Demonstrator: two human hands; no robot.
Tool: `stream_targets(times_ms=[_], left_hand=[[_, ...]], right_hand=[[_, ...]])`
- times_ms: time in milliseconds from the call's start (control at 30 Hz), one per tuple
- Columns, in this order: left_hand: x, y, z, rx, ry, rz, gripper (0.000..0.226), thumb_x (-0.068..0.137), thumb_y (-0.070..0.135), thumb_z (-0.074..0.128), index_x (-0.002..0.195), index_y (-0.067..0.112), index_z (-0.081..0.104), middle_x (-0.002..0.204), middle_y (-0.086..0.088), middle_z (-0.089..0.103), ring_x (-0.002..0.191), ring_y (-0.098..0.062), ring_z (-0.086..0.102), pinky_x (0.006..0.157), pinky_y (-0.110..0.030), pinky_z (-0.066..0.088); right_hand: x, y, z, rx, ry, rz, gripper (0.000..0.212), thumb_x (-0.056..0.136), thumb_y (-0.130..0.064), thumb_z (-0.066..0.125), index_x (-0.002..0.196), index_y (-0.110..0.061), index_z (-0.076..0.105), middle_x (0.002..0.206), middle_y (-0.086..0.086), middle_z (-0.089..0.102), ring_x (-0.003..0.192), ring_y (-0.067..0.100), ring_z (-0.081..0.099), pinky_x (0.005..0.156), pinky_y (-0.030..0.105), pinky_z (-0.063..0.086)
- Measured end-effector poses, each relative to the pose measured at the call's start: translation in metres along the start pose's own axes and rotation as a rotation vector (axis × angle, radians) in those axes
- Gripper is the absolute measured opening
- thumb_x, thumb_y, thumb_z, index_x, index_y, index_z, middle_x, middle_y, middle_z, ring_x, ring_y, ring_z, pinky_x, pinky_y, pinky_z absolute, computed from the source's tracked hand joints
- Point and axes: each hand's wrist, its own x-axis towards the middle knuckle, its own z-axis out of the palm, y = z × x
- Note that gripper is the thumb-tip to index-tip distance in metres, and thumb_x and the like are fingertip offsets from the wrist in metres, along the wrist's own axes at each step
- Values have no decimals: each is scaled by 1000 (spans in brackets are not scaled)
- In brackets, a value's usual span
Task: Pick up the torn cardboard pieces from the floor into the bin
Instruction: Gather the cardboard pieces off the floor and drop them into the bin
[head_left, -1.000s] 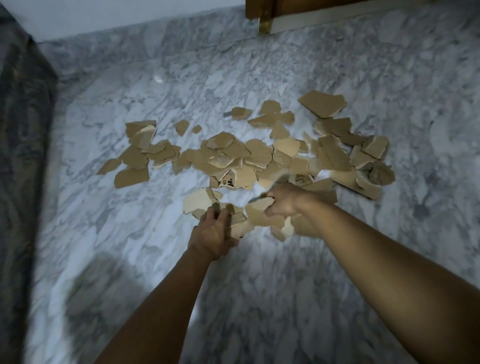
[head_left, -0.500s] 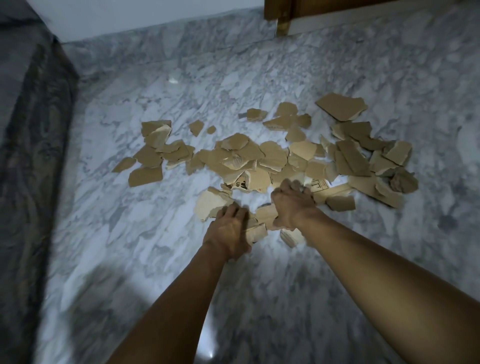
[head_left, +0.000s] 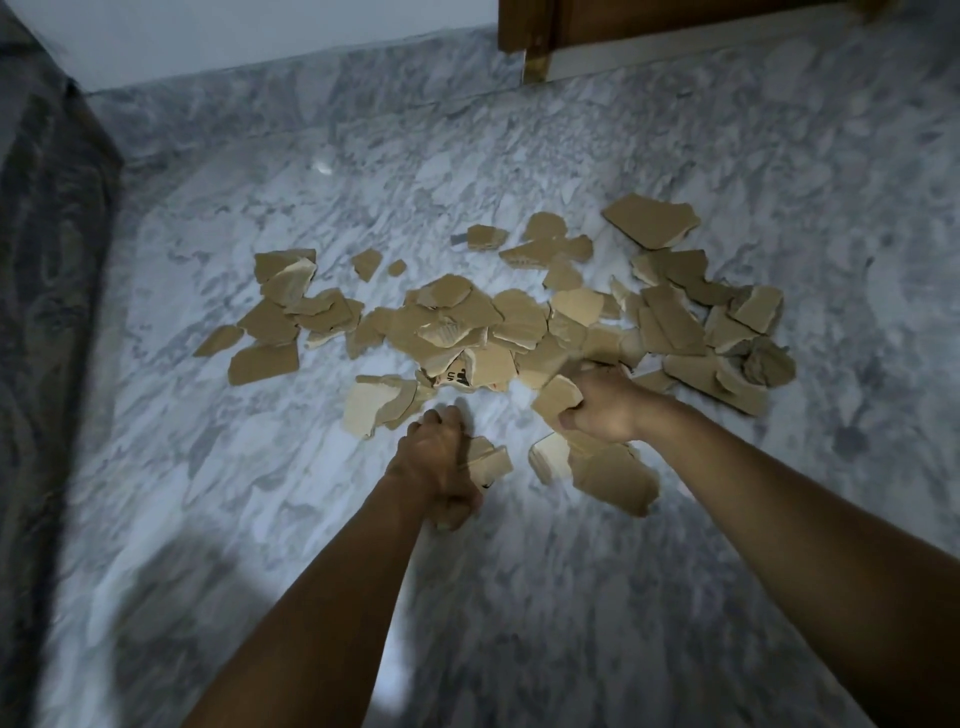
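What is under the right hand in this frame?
Several torn cardboard pieces stick out from under the right hand, which grips one tan piece. Whatever lies beneath its palm is covered.

The left hand (head_left: 441, 457) hides much of the cardboard pieces (head_left: 491, 460) it grips.

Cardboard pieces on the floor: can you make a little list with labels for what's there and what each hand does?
floor: grey and white marble
cardboard pieces: many torn brown scraps, scattered and overlapping on the floor
left hand: grips a few pieces at the near edge
right hand: grips a bunch of pieces
bin: not in view
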Motion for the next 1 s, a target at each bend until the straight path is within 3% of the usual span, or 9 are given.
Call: stream_targets(times_ms=[167, 300, 433, 533, 633, 700, 867, 933, 1000], left_hand=[[-4, 8, 2, -14, 19, -115, 100, 58, 47, 87, 138, 19, 33, 137, -17, 26, 123, -39, 41, 99, -48, 45], [1, 6, 8, -30, 81, -116, 101, 62, 45, 83, 140, 21, 23, 133, -21, 33, 121, -40, 44, 95, -48, 49], [8, 5, 5, 45, 83, -78, 116, 53, 50, 74, 144, 7, 16, 126, -22, 40, 113, -43, 51, 82, -45, 50], [12, 4, 1, 78, 26, -89, 73, 61, 47, 74, 117, 8, 48, 106, -13, 56, 102, -32, 61, 75, -36, 48], [8, 2, -3, 110, -34, -95, 52, 57, 49, 71, 98, 19, 58, 89, -4, 64, 86, -25, 65, 72, -33, 53], [8, 2, -1, 101, -4, -54, 58, 62, 47, 70, 110, 19, 54, 96, -5, 64, 89, -27, 66, 77, -37, 56], [3, -8, -10, -131, -152, -18, 60, 88, 32, 68, 136, 8, 43, 132, -13, 53, 118, -30, 55, 89, -29, 44], [6, -27, -30, -191, -171, -25, 78, 83, 40, 71, 145, 9, 35, 143, -13, 45, 128, -33, 48, 101, -35, 43], [13, -51, -52, 5, -94, -16, 83, 78, 53, 66, 142, 14, 31, 143, -13, 36, 128, -36, 39, 103, -48, 41]], right_hand=[[-11, 22, 7, -297, -155, 210, 60, 81, -38, 53, 140, -25, 46, 140, 12, 48, 116, 34, 55, 97, 46, 49], [-26, 31, 46, -167, 71, 268, 76, 75, -50, 57, 142, -22, 38, 150, 15, 23, 128, 40, 40, 104, 46, 44], [-19, 43, 52, 61, 154, 296, 83, 80, -34, 74, 147, -15, 29, 141, 17, 46, 121, 37, 53, 96, 42, 46], [-26, 49, 37, 44, 24, 269, 51, 84, -33, 74, 128, -15, 55, 120, 11, 63, 102, 28, 61, 84, 34, 49], [-35, 35, 21, -125, -64, 278, 52, 67, -37, 85, 109, -17, 62, 105, 6, 66, 86, 21, 59, 81, 36, 55], [-35, 18, 5, -274, -61, 244, 58, 56, -38, 91, 103, -18, 64, 96, 1, 67, 82, 19, 63, 80, 36, 59], [-18, -21, -22, -322, -129, 64, 86, 55, -44, 95, 124, -7, 59, 113, 7, 65, 97, 26, 64, 81, 35, 57], [-13, -26, -12, -340, -116, -17, 74, 60, -45, 91, 119, -14, 61, 117, 5, 64, 98, 23, 62, 80, 34, 56], [-7, -22, 8, -369, -75, -83, 53, 70, -49, 82, 111, -20, 64, 125, 4, 54, 109, 23, 53, 86, 36, 51]])
